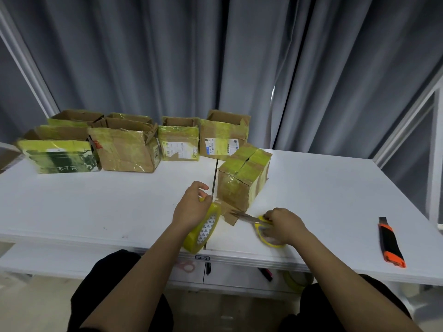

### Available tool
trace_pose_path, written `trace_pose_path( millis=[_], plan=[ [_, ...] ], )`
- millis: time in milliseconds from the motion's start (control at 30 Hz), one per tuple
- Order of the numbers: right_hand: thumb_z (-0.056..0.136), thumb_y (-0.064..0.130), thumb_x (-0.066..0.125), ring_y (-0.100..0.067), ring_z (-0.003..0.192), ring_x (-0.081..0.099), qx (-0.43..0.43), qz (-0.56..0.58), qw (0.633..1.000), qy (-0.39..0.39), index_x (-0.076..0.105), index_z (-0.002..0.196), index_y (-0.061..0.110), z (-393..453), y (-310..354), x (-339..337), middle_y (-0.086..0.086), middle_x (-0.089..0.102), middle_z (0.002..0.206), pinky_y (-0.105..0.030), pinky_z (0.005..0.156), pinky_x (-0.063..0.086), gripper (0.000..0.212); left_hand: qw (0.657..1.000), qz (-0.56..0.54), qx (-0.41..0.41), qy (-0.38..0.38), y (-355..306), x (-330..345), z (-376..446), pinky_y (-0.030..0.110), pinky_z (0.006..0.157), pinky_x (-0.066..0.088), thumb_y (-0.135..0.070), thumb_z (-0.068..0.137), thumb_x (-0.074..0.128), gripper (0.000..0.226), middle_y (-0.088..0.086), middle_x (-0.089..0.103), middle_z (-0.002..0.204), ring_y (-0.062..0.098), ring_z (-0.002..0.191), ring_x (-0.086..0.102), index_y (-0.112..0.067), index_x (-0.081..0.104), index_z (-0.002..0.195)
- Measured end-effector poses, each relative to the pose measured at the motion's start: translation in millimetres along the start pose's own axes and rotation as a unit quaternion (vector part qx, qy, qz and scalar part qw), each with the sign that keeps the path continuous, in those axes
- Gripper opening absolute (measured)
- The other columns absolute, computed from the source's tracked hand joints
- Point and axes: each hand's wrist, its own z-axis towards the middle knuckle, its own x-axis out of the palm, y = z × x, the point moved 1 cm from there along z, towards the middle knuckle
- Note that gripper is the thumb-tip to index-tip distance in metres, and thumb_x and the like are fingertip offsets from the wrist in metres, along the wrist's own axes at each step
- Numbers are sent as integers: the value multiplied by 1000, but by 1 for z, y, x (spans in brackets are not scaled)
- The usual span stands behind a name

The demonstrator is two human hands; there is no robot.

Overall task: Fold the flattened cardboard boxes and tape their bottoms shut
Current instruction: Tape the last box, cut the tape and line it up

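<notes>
My left hand (191, 209) curls over the top of the yellow tape roll (203, 227), which stands on edge near the front of the white table (96, 207). My right hand (282, 226) grips the yellow handles of the scissors (254, 220); the blades point left toward the roll and lie just over a loose cardboard flap (230, 215). Whether the blades are parted cannot be told from here. A short run of clear tape appears to bridge the roll and the near face of the box (244, 176), which sits bottom-up just behind both hands, its seam already covered in yellowish tape.

Risks, as I judge them: the blade tips sit close to my left fingers, so a hurried snip could nick them. If I let the roll go slack, the strip may fold onto itself and stick. A cut made too near the box would leave a short tail that lifts from the cardboard, and the blades could catch the flap instead of the tape.

Five finished boxes (129, 144) stand open-side up along the far edge. A black-and-orange knife (390, 243) lies well apart to the right.
</notes>
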Motion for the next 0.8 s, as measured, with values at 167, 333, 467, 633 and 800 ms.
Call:
trace_pose_path(
  millis=[167,333,467,633,800],
  plan=[
    [83,22,57,-26,84,58,-32,58,988,-141,65,85,12,1,16,-21,-5,61,89,-27,63,38,13,1000,-2,-2,2,1,0,0,34,82,50,-26,95,50,14,-5,53,108,15,93,54,-30,45,108],
    [94,44,50,-19,127,46,-144,203,904,-348,67,120,23,34,56,-60,5,59,131,-34,104,31,37,1000,1,5,4,3,0,2,37,85,52,-27,95,50,12,-6,53,105,14,93,55,-30,45,106],
    [98,52,35,-20,146,19,-135,120,955,-235,53,135,31,72,60,-37,7,34,153,-42,117,1,46,1000,-3,10,3,6,2,4,35,83,52,-27,95,50,12,-5,54,104,15,92,56,-29,46,106],
    [93,51,34,-33,126,52,-145,59,938,-310,70,115,24,88,56,-11,-6,62,130,-40,102,23,50,1000,-18,17,2,9,3,7,28,75,48,-26,94,51,14,-3,56,102,14,88,57,-26,48,108],
    [89,46,42,-37,114,61,-173,-31,928,-330,71,114,19,94,53,-9,-9,66,124,-44,99,31,46,1000,-14,13,1,11,4,11,27,75,50,-26,94,51,13,-5,55,101,12,87,56,-28,47,106]
  ],
)
